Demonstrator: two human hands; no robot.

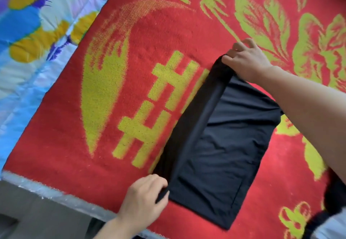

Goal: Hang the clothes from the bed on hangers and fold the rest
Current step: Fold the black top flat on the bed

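Black garment [221,145]: lies flat on the red blanket [149,32], right of centre in the head view, in a rough rectangle. Its left side is turned over into a long narrow fold [202,118] that runs from the near edge to the far edge. The type of garment cannot be determined.

Left hand [144,195]: at the near end of the fold. Fingers are curled, and the thumb and fingers pinch the fabric at the garment's near left corner. The forearm enters from the bottom of the view.

Right hand [247,58]: at the far end of the fold. Fingers are bent, and the thumb and fingertips pinch the fabric at the far left corner. The forearm crosses above the garment's far right part.

Red blanket: carries a yellow-green pattern of flowers and a large character, and covers most of the bed.

Quilt [28,32]: blue, white and yellow, lying beside the blanket at the upper left.

Dark cloth [335,192]: partly visible at the right edge, apart from the garment; identity unclear.

Grey floor [28,210]: visible below the blanket's near edge at the lower left.
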